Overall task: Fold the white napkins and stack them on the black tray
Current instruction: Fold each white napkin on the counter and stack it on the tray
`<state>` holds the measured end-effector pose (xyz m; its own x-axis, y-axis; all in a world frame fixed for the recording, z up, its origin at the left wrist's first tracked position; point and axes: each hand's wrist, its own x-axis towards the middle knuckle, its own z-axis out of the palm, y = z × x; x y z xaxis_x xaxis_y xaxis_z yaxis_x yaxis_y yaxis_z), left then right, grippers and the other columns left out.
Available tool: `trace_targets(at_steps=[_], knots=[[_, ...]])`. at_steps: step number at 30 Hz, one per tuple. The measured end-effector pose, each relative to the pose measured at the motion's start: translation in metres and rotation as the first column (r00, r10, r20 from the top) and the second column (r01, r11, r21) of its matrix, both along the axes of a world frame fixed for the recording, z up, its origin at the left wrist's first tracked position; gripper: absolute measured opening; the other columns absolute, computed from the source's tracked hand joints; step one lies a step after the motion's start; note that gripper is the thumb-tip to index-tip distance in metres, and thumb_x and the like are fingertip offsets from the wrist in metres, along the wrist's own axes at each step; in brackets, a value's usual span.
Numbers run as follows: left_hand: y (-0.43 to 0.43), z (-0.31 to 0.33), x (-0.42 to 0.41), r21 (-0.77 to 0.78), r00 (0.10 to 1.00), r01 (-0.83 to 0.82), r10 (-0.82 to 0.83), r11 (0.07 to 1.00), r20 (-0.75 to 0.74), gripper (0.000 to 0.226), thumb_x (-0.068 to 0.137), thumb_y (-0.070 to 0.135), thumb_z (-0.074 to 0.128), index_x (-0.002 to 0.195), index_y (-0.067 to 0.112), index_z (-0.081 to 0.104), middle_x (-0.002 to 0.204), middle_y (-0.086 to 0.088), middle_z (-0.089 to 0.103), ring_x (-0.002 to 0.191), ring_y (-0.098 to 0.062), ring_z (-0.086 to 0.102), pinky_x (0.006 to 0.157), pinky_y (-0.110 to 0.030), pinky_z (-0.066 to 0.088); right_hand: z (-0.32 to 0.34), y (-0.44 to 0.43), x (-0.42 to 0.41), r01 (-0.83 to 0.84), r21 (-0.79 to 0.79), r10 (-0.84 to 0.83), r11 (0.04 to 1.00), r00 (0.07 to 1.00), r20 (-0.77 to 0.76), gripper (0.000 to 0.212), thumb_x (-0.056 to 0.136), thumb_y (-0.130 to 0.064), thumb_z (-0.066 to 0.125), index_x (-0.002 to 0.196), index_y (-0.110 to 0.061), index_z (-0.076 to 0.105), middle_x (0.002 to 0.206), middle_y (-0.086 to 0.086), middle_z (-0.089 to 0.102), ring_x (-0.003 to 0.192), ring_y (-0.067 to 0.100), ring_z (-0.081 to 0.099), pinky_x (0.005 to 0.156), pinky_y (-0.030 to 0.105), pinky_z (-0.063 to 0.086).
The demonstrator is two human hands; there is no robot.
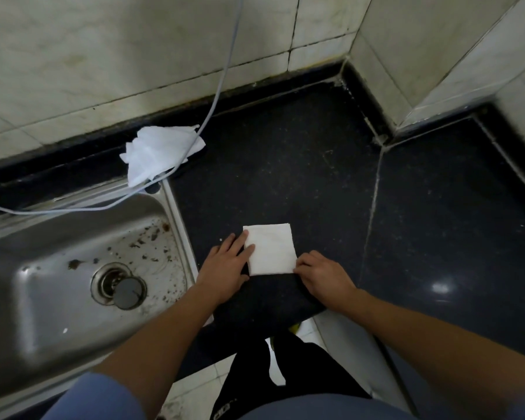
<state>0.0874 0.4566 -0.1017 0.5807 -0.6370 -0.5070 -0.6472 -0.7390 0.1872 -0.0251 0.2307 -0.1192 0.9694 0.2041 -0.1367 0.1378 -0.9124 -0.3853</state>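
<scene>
A folded white napkin [271, 248] lies flat on the dark counter near its front edge. My left hand [226, 264] rests flat beside it, straight fingers touching its left edge. My right hand [321, 275] has curled fingers that pinch the napkin's lower right corner. A loose pile of unfolded white napkins [158, 153] sits at the back of the counter by the wall, over a black object that may be the tray; I cannot tell.
A steel sink [73, 268] with a drain plug [129, 293] fills the left. A grey cable [222, 86] hangs down the tiled wall, over the napkin pile and across the sink rim. The black counter [437, 222] stretches right, into a tiled corner.
</scene>
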Motion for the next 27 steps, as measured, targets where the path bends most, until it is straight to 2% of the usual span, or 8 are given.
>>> trace_targets(at_steps=[5,7,8,10,13,20,24,27], knots=[[-0.004,0.002,-0.002,-0.101,0.995,-0.097,0.094,0.990,-0.034,0.056,0.098,0.048,0.033,0.149,0.025,0.027,0.161,0.002,0.001,0.147,-0.021,0.005,0.117,-0.043,0.016,0.011,-0.009,0.009,0.038,-0.054,-0.036,0.998,0.999,0.036,0.026,0.087,-0.025,0.051,0.078,-0.013,0.073,0.087,-0.001,0.063,0.077,0.019,0.058,0.050,0.033,0.053],[-0.007,0.002,-0.002,-0.109,0.991,-0.130,0.127,0.985,-0.041,0.054,0.099,0.049,0.030,0.147,0.025,0.032,0.161,0.003,0.003,0.147,-0.021,0.006,0.116,-0.042,0.016,0.020,-0.002,0.027,0.037,-0.082,-0.032,0.996,0.998,0.058,0.018,0.085,-0.017,0.062,0.098,-0.009,0.072,0.104,0.006,0.065,0.092,0.024,0.060,0.063,0.039,0.057],[-0.008,0.002,-0.003,-0.097,0.992,-0.128,0.125,0.987,-0.033,0.054,0.099,0.050,0.031,0.147,0.025,0.032,0.161,0.003,0.003,0.147,-0.021,0.006,0.116,-0.043,0.016,0.022,0.003,0.037,0.015,-0.114,-0.015,0.993,1.000,-0.002,0.030,0.086,-0.015,0.062,0.116,-0.009,0.067,0.123,0.009,0.061,0.109,0.028,0.058,0.078,0.042,0.056],[-0.008,0.000,-0.005,-0.083,0.992,-0.124,0.122,0.989,-0.023,0.057,0.097,0.053,0.034,0.147,0.026,0.032,0.161,0.003,0.002,0.147,-0.021,0.005,0.116,-0.043,0.016,0.025,0.009,0.051,-0.037,-0.215,-0.002,0.976,0.984,-0.176,0.049,0.097,-0.023,0.047,0.145,-0.012,0.040,0.156,0.006,0.028,0.142,0.025,0.028,0.103,0.044,0.040],[-0.004,0.000,-0.008,-0.095,0.992,-0.126,0.125,0.987,-0.016,0.053,0.098,0.053,0.030,0.145,0.029,0.034,0.161,0.003,0.004,0.147,-0.021,0.004,0.116,-0.042,0.015,0.027,0.007,0.056,-0.093,-0.332,-0.006,0.939,0.958,-0.288,0.053,0.103,-0.031,0.029,0.153,-0.016,0.018,0.163,-0.003,0.001,0.148,0.017,0.004,0.109,0.042,0.027],[0.018,0.006,-0.019,-0.155,0.989,-0.131,0.141,0.979,0.053,0.042,0.100,0.041,0.034,0.136,0.025,0.048,0.159,-0.001,0.017,0.146,-0.024,0.013,0.113,-0.041,0.022,0.035,0.021,0.084,-0.007,-0.293,-0.041,0.956,0.987,-0.157,0.052,0.097,-0.042,0.044,0.143,-0.019,0.040,0.155,0.002,0.029,0.141,0.021,0.023,0.108,0.041,0.030],[0.038,0.010,-0.023,-0.170,0.978,-0.180,0.196,0.969,0.079,0.038,0.099,0.036,0.040,0.129,0.020,0.055,0.156,-0.003,0.025,0.143,-0.025,0.021,0.112,-0.040,0.026,0.035,0.039,0.116,-0.115,-0.357,-0.011,0.927,0.944,-0.331,0.073,0.082,-0.050,0.065,0.142,-0.020,0.035,0.138,0.007,0.046,0.126,0.027,0.042,0.102,0.044,0.035],[0.054,0.009,-0.024,-0.208,0.965,-0.216,0.241,0.954,0.103,0.034,0.097,0.033,0.045,0.122,0.017,0.061,0.152,-0.004,0.034,0.137,-0.025,0.031,0.108,-0.039,0.030,0.034,0.043,0.126,-0.073,-0.365,-0.112,0.928,0.881,-0.461,0.060,0.081,-0.044,0.069,0.129,-0.017,0.045,0.119,0.007,0.060,0.109,0.027,0.056,0.094,0.043,0.040]])
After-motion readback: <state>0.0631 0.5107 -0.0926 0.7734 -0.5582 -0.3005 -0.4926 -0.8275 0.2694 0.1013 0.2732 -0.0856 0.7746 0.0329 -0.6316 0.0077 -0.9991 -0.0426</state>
